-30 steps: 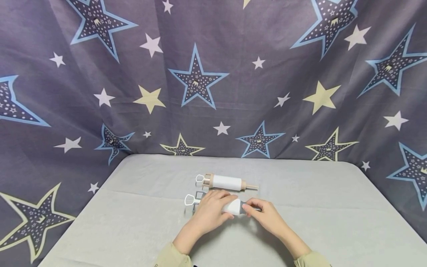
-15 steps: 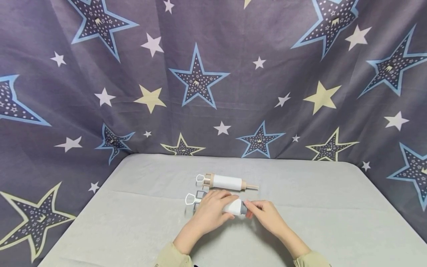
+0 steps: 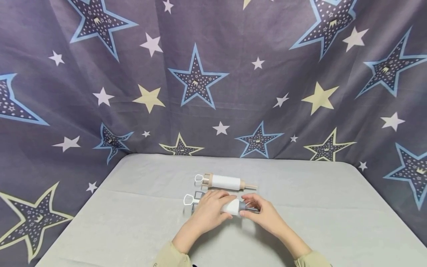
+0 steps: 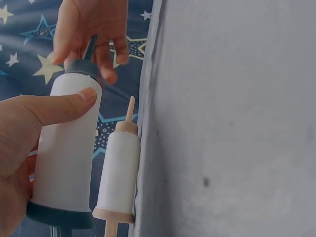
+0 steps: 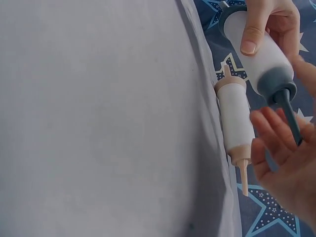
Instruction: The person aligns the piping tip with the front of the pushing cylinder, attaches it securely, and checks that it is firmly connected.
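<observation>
A syringe (image 3: 230, 207) with a white barrel, dark grey collars and a white ring handle lies across the table under my hands. My left hand (image 3: 212, 207) grips its barrel, the thumb lying along the white side in the left wrist view. At the nozzle end is my right hand (image 5: 291, 153), its fingers spread loosely around the grey nozzle (image 5: 289, 116) without pinching it. The thumb is close to the grey collar (image 5: 276, 84); whether it touches is unclear. Behind lies a second white syringe (image 3: 226, 182) with beige ends, touched by neither hand.
Both syringes rest on a table (image 3: 320, 222) covered in pale grey cloth. A dark curtain (image 3: 233, 111) with printed stars hangs along the table's back and sides. The beige syringe lies parallel to the grey one, a short gap behind it.
My right fingers closed over the nozzle end half a second ago and have since loosened and spread, showing the nozzle again. The left hand keeps its grip on the barrel.
</observation>
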